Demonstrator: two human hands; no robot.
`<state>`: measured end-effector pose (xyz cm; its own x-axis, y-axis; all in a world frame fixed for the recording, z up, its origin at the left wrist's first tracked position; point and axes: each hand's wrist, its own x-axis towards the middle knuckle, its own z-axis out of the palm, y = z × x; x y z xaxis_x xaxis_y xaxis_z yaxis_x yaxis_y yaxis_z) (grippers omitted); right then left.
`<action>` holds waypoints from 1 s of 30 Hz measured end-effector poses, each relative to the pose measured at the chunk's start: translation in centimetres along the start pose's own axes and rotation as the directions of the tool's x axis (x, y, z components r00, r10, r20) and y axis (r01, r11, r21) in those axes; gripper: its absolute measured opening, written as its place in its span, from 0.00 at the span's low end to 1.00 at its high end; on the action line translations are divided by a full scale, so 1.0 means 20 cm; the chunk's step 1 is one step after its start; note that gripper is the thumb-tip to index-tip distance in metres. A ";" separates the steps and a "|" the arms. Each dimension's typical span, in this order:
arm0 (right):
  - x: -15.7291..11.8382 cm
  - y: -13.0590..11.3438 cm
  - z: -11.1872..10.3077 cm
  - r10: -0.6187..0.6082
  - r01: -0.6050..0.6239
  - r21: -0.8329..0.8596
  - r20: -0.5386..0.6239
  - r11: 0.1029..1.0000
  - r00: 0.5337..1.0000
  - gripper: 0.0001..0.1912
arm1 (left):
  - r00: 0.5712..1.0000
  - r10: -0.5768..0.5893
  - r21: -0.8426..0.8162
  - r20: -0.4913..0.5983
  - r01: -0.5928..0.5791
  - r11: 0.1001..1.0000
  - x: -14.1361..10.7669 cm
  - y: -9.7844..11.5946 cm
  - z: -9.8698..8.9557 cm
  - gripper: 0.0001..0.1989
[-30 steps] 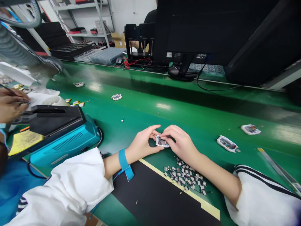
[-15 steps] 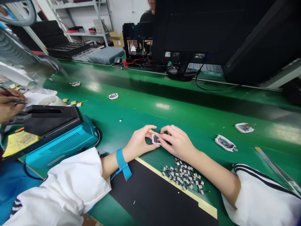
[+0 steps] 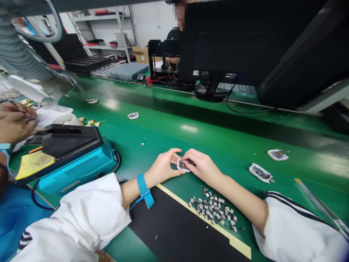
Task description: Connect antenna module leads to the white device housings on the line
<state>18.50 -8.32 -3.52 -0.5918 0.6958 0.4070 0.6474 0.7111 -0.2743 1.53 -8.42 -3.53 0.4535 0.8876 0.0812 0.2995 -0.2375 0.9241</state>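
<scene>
My left hand (image 3: 165,163), with a blue wrist strap (image 3: 143,187), grips a small white casing with a circuit board (image 3: 183,165) by its left side, between thumb and fingers. Over the casing's right part, the fingertips of my right hand (image 3: 200,163) are pinched together; what they hold, if anything, is hidden. Below my hands lies a pile of small silvery metal parts with short leads (image 3: 215,209), beside a black mat (image 3: 174,225) with a pale yellow edge. To the right rest two similar casings, one nearer (image 3: 260,172) and one farther (image 3: 277,155).
Tweezers (image 3: 313,200) lie at the right. A teal machine (image 3: 79,163) with a yellow sponge (image 3: 35,163) stands left; beyond it a co-worker's hands (image 3: 16,122) work. More casings (image 3: 133,115) and one loose part (image 3: 143,143) lie farther back, before a monitor (image 3: 229,43).
My right hand's fingers have drawn together into a pinch over the board. The casing is tilted slightly differently in my left hand. The whole view has shifted a little downward.
</scene>
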 end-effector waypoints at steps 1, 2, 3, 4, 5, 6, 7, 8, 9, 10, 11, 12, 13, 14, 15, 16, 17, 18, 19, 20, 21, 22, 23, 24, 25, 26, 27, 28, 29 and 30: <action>0.01 0.00 0.00 -0.016 0.017 -0.028 0.017 0.999 1.000 0.05 | 1.000 -0.001 -0.006 0.000 0.001 1.000 0.00 0.00 0.00 0.29; 0.02 -0.01 -0.01 -0.033 0.035 -0.050 0.032 0.998 0.999 0.05 | 1.000 -0.001 -0.013 -0.003 0.001 1.000 0.00 -0.01 0.00 0.29; 0.03 -0.01 -0.02 -0.052 0.056 -0.077 0.050 0.995 0.997 0.05 | 1.000 -0.002 -0.018 -0.007 0.002 1.000 0.00 -0.01 0.01 0.29; 0.04 -0.01 -0.03 -0.072 0.079 -0.103 0.070 0.992 0.995 0.06 | 1.000 -0.003 -0.021 -0.012 0.003 1.000 0.00 -0.02 0.01 0.29; 0.05 -0.02 -0.04 -0.092 0.102 -0.123 0.087 0.987 0.992 0.07 | 1.000 -0.004 -0.022 -0.018 0.003 1.000 0.00 -0.02 0.01 0.29; 0.06 -0.02 -0.04 -0.114 0.129 -0.145 0.106 0.981 0.988 0.07 | 1.000 -0.004 -0.021 -0.023 0.004 1.000 0.00 -0.02 0.01 0.29; 0.07 -0.02 -0.05 -0.141 0.162 -0.174 0.130 0.971 0.981 0.07 | 1.000 -0.006 -0.017 -0.028 0.005 1.000 0.00 -0.02 0.01 0.29; 0.09 -0.02 -0.06 -0.173 0.204 -0.206 0.159 0.957 0.972 0.08 | 0.999 -0.008 -0.012 -0.032 0.007 1.000 0.01 -0.02 0.01 0.29; 0.10 -0.03 -0.07 -0.216 0.259 -0.230 0.195 0.938 0.957 0.08 | 0.999 -0.010 -0.004 -0.034 0.010 1.000 0.01 -0.01 0.01 0.29; 0.11 -0.03 -0.08 -0.264 0.319 -0.242 0.235 0.916 0.935 0.08 | 0.999 -0.012 0.005 -0.035 0.013 1.000 0.01 -0.01 0.00 0.29; 0.12 -0.03 -0.09 -0.311 0.377 -0.240 0.272 0.894 0.911 0.08 | 0.999 -0.015 0.016 -0.035 0.015 1.000 0.01 0.00 0.00 0.28; 0.14 -0.03 -0.09 -0.349 0.422 -0.226 0.301 0.878 0.887 0.08 | 0.999 -0.016 0.028 -0.035 0.018 0.999 0.01 0.01 0.00 0.28; 0.15 -0.03 -0.10 -0.375 0.449 -0.203 0.317 0.870 0.871 0.09 | 0.999 -0.018 0.040 -0.033 0.019 0.999 0.02 0.01 -0.01 0.27; 0.15 -0.04 -0.10 -0.384 0.457 -0.188 0.326 0.869 0.864 0.09 | 0.999 -0.019 0.050 -0.030 0.020 0.999 0.02 0.01 -0.01 0.27; 0.16 -0.04 -0.11 -0.375 0.449 -0.185 0.329 0.874 0.867 0.09 | 1.000 -0.019 0.059 -0.024 0.020 0.998 0.02 0.01 0.00 0.27; 0.16 -0.03 -0.13 -0.352 0.427 -0.190 0.330 0.884 0.876 0.09 | 1.000 -0.017 0.066 -0.016 0.018 0.998 0.02 0.01 0.00 0.27; 0.16 -0.02 -0.14 -0.322 0.398 -0.198 0.329 0.896 0.888 0.09 | 1.000 -0.013 0.071 -0.008 0.013 0.997 0.02 0.02 0.00 0.27; 0.15 0.00 -0.17 -0.283 0.359 -0.209 0.321 0.910 0.904 0.09 | 1.000 -0.007 0.073 0.001 0.007 0.997 0.02 0.02 0.00 0.27; 0.13 0.03 -0.21 -0.239 0.314 -0.223 0.307 0.923 0.921 0.09 | 1.000 -0.003 0.078 0.009 0.002 0.997 0.02 0.03 -0.01 0.27; 0.09 0.07 -0.26 -0.185 0.257 -0.242 0.284 0.936 0.941 0.11 | 1.000 -0.001 0.090 0.016 0.000 0.996 0.02 0.04 -0.02 0.28; 0.05 0.13 -0.32 -0.118 0.187 -0.265 0.254 0.946 0.960 0.14 | 1.000 0.000 0.112 0.023 -0.002 0.994 0.02 0.05 -0.04 0.27; -0.01 0.19 -0.39 -0.045 0.110 -0.293 0.218 0.950 0.975 0.18 | 1.000 0.002 0.149 0.024 -0.005 0.989 0.01 0.08 -0.06 0.27; -0.09 0.26 -0.46 0.049 0.011 -0.320 0.178 0.947 0.983 0.20 | 1.000 0.008 0.194 0.019 -0.012 0.981 0.02 0.11 -0.10 0.27; -0.17 0.34 -0.53 0.149 -0.090 -0.349 0.146 0.933 0.978 0.22 | 1.000 0.022 0.240 0.009 -0.023 0.970 0.03 0.13 -0.13 0.27; -0.25 0.42 -0.60 0.218 -0.155 -0.372 0.134 0.915 0.967 0.23 | 0.999 0.043 0.288 -0.010 -0.038 0.957 0.05 0.16 -0.17 0.27; -0.33 0.50 -0.66 0.281 -0.212 -0.389 0.130 0.897 0.951 0.25 | 0.997 0.068 0.334 -0.034 -0.053 0.941 0.08 0.18 -0.21 0.27; -0.41 0.58 -0.70 0.337 -0.262 -0.401 0.129 0.878 0.933 0.25 | 0.994 0.096 0.375 -0.055 -0.069 0.924 0.12 0.19 -0.24 0.27; -0.48 0.64 -0.73 0.381 -0.301 -0.407 0.130 0.862 0.915 0.24 | 0.989 0.126 0.412 -0.078 -0.084 0.907 0.18 0.19 -0.27 0.26; -0.53 0.70 -0.74 0.409 -0.327 -0.407 0.132 0.853 0.903 0.22 | 0.986 0.142 0.451 -0.089 -0.087 0.888 0.24 0.17 -0.28 0.26; -0.57 0.75 -0.74 0.420 -0.339 -0.396 0.138 0.853 0.897 0.20 | 0.984 0.146 0.469 -0.107 -0.080 0.879 0.30 0.15 -0.29 0.25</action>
<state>42.05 -7.13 0.69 -0.3250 0.9368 0.1296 0.9433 0.3310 -0.0269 0.33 -1.45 1.96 0.4002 0.8804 0.2545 0.6214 -0.4648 0.6307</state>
